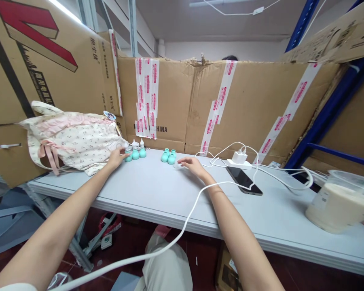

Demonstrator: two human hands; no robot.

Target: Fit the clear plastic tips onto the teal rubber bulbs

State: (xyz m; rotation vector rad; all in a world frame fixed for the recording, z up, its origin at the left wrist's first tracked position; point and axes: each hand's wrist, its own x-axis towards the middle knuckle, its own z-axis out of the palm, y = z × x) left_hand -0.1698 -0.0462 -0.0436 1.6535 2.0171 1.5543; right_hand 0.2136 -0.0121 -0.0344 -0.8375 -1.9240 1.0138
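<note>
My left hand [118,157] is closed at the leftmost small turquoise bottle [128,157], its fingertips against the bottle's upper part. Beside it stand two more turquoise bottles [135,153] with pale nozzle tops, upright and close together. Farther right is a tight group of several turquoise bottles [168,157] showing open necks and no nozzles. Just right of that group, my right hand [194,166] has its thumb and fingers pinched at a small clear plastic piece [177,165], low over the table. The exact shape of this piece is hard to make out.
A floral cloth bag [79,141] lies at the left of the grey table [157,190]. To the right are a black phone [244,180], a white charger [239,157] and a plastic tub [336,204]. A white cable [188,218] crosses in front. Cardboard [176,97] walls the back.
</note>
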